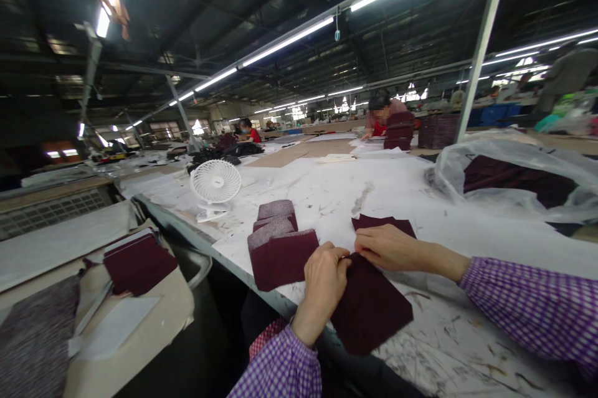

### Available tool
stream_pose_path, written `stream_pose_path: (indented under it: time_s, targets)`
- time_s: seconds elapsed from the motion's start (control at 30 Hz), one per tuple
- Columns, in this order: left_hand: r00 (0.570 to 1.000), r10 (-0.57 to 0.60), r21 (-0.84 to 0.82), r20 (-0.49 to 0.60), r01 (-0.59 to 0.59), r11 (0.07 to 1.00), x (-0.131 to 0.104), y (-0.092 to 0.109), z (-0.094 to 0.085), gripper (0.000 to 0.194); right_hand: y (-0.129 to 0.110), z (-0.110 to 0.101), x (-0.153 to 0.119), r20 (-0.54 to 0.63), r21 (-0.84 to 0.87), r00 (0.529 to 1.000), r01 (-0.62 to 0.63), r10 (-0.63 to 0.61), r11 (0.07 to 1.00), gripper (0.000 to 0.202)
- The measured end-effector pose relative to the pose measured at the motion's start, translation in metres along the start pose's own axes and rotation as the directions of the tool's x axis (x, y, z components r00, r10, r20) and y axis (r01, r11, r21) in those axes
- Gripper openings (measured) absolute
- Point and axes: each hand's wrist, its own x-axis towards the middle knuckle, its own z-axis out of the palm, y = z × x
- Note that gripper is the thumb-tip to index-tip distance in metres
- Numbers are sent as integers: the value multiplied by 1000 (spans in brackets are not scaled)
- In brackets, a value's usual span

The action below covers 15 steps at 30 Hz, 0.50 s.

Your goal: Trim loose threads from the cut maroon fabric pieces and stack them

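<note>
A dark maroon fabric piece (371,307) hangs partly over the near edge of the white table, its top edge between my two hands. My left hand (324,279) pinches the upper left corner between thumb and fingers. On the same edge, a little to the right, my right hand (385,245) is closed with its fingertips pressed together on the cloth. Behind the right hand lies another maroon piece (404,225), partly hidden. Left of my left hand, a fanned stack of maroon pieces (283,261) with some speckled grey faces rests near the table edge.
A small white fan (215,183) stands on the table's left side. At the right lies a clear plastic bag (448,167) with maroon cloth inside. A lower surface at the left carries more maroon pieces (140,267). Two people work farther back, near a maroon stack (398,130).
</note>
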Motion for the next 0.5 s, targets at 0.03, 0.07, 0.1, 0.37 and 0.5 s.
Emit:
stream_pose_path:
  time_s: [0.03, 0.07, 0.1, 0.37, 0.5]
  targets:
    - [1000, -4, -17, -3, 4, 1000, 1, -1, -1, 20, 1, 2, 0, -19, -42, 1000, 23, -24, 999, 17]
    - [1000, -8, -35, -5, 8, 999, 2, -2, -1, 20, 1, 3, 0, -33, -81, 998, 45, -48, 996, 18]
    - [1000, -11, -46, -4, 11, 999, 3, -3, -2, 20, 2, 5, 0, -45, -115, 997, 64, -69, 991, 19]
    - [996, 68, 148, 60, -76, 986, 1, -2, -6, 25, 7, 10, 1, -53, -232, 965, 239, -258, 943, 23]
    - [989, 136, 259, 49, -144, 955, -2, -4, -3, 32, 2, 11, -1, -44, -269, 949, 290, -312, 918, 19]
